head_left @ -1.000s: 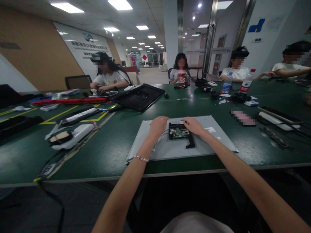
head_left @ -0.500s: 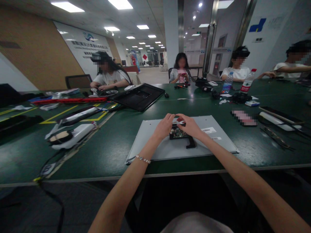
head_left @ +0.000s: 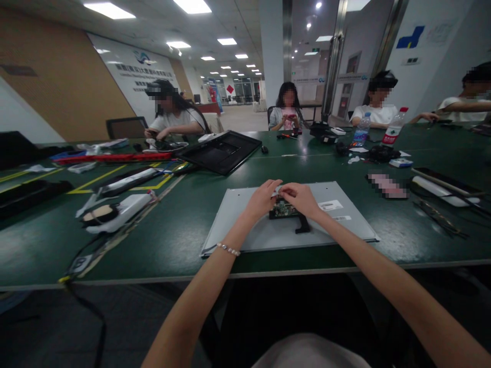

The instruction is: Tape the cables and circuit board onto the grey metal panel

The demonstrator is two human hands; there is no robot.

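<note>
A flat grey display panel (head_left: 226, 220) lies face down on the table before me. On it sits a small green circuit board (head_left: 283, 208) in a black frame, with a black bracket arm (head_left: 303, 225) sticking out toward me. My left hand (head_left: 264, 197) curls over the board's far left corner, its fingers bent together. Pinched at the board's far edge, my right hand (head_left: 301, 198) has thumb and forefinger close to the left fingertips. Something small and pale shows between the hands, too small to name.
A black monitor cover (head_left: 226, 153) lies beyond the panel. White devices with cables (head_left: 123, 212) sit on the left. To the right are a pink phone (head_left: 387, 185), a white power strip (head_left: 441, 189) and two bottles (head_left: 393, 128). Several people sit across the table (head_left: 184, 271).
My right hand's fingers have drawn together into a tighter pinch at the board's far edge. My left hand has barely moved. The view has shifted slightly.
</note>
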